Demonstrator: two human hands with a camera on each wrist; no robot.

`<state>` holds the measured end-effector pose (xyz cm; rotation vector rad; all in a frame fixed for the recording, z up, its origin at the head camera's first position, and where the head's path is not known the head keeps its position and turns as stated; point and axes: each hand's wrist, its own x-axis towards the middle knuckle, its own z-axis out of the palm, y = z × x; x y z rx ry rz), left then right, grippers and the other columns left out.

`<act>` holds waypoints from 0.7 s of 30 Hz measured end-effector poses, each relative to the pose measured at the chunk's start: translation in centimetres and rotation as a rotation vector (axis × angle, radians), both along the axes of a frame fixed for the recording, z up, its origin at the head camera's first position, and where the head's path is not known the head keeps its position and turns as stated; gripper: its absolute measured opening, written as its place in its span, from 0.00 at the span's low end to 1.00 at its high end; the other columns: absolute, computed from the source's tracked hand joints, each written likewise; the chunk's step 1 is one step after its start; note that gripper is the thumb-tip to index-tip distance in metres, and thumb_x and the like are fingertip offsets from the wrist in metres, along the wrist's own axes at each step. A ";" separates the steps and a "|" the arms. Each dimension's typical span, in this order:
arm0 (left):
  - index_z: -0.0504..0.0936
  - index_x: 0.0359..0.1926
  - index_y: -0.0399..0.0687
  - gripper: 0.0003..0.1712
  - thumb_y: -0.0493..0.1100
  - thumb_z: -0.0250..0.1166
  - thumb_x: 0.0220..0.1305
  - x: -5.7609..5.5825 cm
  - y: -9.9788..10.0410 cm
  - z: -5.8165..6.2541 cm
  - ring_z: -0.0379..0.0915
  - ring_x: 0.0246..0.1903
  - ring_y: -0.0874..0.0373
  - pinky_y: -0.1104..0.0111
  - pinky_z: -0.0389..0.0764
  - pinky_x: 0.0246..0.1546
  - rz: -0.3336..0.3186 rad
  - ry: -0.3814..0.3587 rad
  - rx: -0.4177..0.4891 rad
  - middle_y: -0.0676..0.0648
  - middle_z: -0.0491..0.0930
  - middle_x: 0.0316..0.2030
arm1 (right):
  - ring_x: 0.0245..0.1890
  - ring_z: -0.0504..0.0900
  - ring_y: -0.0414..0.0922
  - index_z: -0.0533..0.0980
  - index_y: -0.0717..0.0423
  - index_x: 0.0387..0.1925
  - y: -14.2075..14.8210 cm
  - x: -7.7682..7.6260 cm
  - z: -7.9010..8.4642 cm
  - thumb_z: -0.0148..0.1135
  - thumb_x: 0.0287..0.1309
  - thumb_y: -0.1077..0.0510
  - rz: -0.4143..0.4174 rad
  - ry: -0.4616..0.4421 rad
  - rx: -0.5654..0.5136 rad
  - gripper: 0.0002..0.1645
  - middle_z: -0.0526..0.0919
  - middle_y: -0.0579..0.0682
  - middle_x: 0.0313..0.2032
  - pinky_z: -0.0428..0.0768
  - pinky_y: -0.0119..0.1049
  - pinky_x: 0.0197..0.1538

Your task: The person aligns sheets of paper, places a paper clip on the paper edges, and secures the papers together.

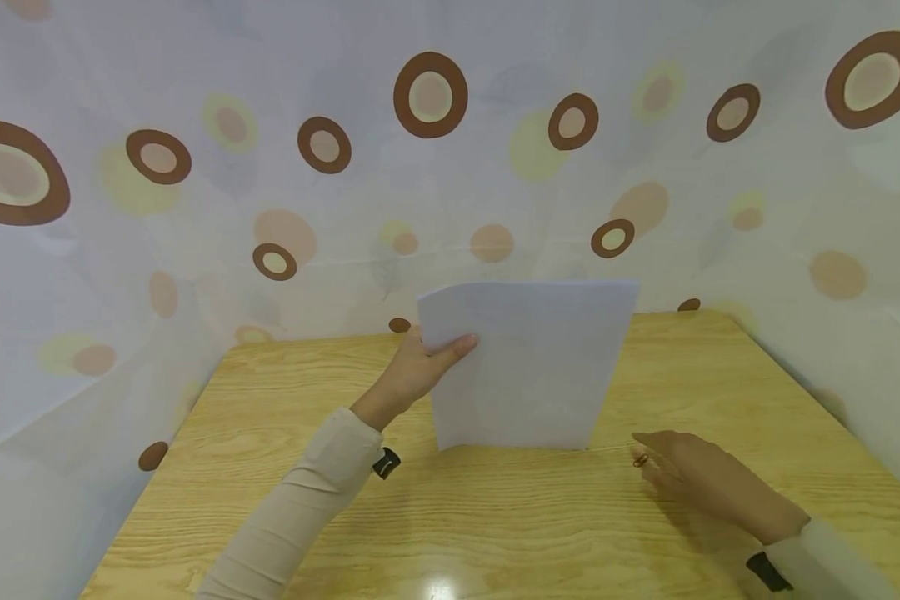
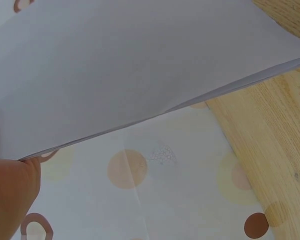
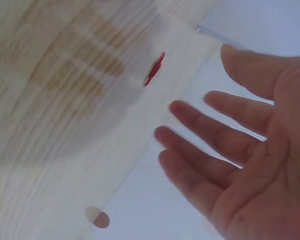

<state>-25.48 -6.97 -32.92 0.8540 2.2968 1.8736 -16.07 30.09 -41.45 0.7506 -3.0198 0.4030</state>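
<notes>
In the head view my left hand point(image 1: 412, 371) grips a thin stack of white paper sheets point(image 1: 528, 367) at its left edge, thumb on the near face. The stack stands upright, its lower edge close over the table. Layered sheet edges show along the paper point(image 2: 140, 65) in the left wrist view, with part of the hand point(image 2: 12, 192) at its corner. To the right of the paper, my right hand point(image 1: 708, 483) is over the table beside a small red paper clip point(image 1: 640, 460). The right wrist view has this hand point(image 3: 255, 150) with fingers spread and holding nothing, the paper clip point(image 3: 154, 69) lying beyond the fingertips.
Both hands work over a light wood-grain table point(image 1: 330, 533). A white covering point(image 1: 495, 192) printed with brown rings and pale dots rises behind the table and along its sides. Dark bands show at both sleeve cuffs.
</notes>
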 end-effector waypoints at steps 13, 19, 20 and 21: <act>0.71 0.57 0.49 0.21 0.49 0.61 0.67 -0.2 -0.1 -0.2 0.75 0.51 0.52 0.56 0.76 0.50 -0.007 -0.004 0.007 0.46 0.76 0.53 | 0.34 0.78 0.38 0.81 0.53 0.40 1.2 -3.7 -0.4 0.69 0.54 0.59 0.056 -0.022 -0.089 0.11 0.82 0.42 0.36 0.78 0.34 0.36; 0.72 0.58 0.48 0.21 0.47 0.62 0.67 -0.3 0.0 -0.3 0.75 0.51 0.52 0.57 0.76 0.50 0.011 0.021 0.006 0.46 0.76 0.53 | 0.31 0.72 0.32 0.79 0.52 0.38 1.5 -4.6 -1.2 0.68 0.55 0.55 0.084 -0.177 -0.150 0.10 0.79 0.40 0.34 0.74 0.31 0.33; 0.72 0.58 0.48 0.21 0.46 0.62 0.66 -0.3 0.0 -0.4 0.75 0.51 0.53 0.57 0.76 0.50 0.014 0.022 0.006 0.46 0.76 0.53 | 0.30 0.71 0.32 0.79 0.51 0.37 1.5 -4.7 -1.2 0.68 0.55 0.56 0.090 -0.184 -0.150 0.09 0.78 0.40 0.33 0.73 0.31 0.32; 0.72 0.58 0.48 0.21 0.46 0.63 0.66 -0.3 -0.1 -0.4 0.75 0.51 0.53 0.57 0.76 0.50 0.015 0.022 0.008 0.46 0.76 0.53 | 0.29 0.70 0.31 0.79 0.51 0.35 1.4 -4.8 -1.3 0.69 0.54 0.56 0.089 -0.187 -0.149 0.07 0.77 0.39 0.32 0.73 0.31 0.31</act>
